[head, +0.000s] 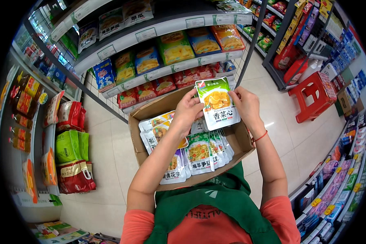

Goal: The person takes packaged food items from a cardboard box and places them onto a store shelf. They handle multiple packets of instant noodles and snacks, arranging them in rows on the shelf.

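Between both hands is a green-topped, white pouch of pickled lettuce [218,103], front facing up. My left hand [189,111] grips its left edge, and my right hand [246,102] pinches its upper right edge. Below it sits an open cardboard box [238,148] against my apron, with pouches inside. In the box, green-and-white pouches [198,149] overlap in a row at the middle. A purple-and-white pouch [174,170] lies near the box's front edge. Yellow-and-white pouches [149,137] fill the left side, partly hidden by my left forearm.
A metal shelf rack [170,68] with bagged foods on several levels stands ahead. On its upper shelf are white-and-dark pouches [111,23]. To the right is a red plastic stool [314,94]. Shelves with oil bottles [24,100] and large bags [74,177] line the left.
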Demonstrator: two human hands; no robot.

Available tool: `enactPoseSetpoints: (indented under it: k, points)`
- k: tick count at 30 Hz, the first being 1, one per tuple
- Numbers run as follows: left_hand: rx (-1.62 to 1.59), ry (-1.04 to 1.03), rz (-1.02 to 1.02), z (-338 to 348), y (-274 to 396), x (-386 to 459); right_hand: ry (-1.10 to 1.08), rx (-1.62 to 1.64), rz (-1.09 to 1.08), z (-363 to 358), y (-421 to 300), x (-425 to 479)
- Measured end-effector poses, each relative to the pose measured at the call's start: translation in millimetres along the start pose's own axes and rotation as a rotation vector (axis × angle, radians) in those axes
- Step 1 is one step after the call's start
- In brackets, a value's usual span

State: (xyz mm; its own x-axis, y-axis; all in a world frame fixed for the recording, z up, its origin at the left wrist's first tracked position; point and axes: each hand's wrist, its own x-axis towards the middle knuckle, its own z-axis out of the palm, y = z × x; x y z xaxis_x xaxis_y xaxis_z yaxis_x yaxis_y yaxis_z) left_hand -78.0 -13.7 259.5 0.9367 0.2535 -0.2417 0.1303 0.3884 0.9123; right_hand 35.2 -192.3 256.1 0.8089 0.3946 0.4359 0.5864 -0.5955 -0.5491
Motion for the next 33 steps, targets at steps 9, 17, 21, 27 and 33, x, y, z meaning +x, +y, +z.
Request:
enactPoseSetpoints:
  k: [9,17,21,27,33]
  points:
    - [0.102,0.0,0.07,-6,-6,1,0.014,-0.063,-0.046,10,8,4]
    - [0.207,0.036,0.053,-6,-5,9,0.016,-0.075,-0.051,13,15,4]
    - [0.229,0.042,0.083,-9,-10,3,0.017,-0.087,-0.048,3,4,1]
    - [0.209,0.012,0.122,-8,-8,-11,-0.005,-0.027,-0.127,-15,-28,-17]
    - [0.227,-0.026,0.139,-16,-8,-30,-0.119,0.157,-0.136,-15,-52,-41]
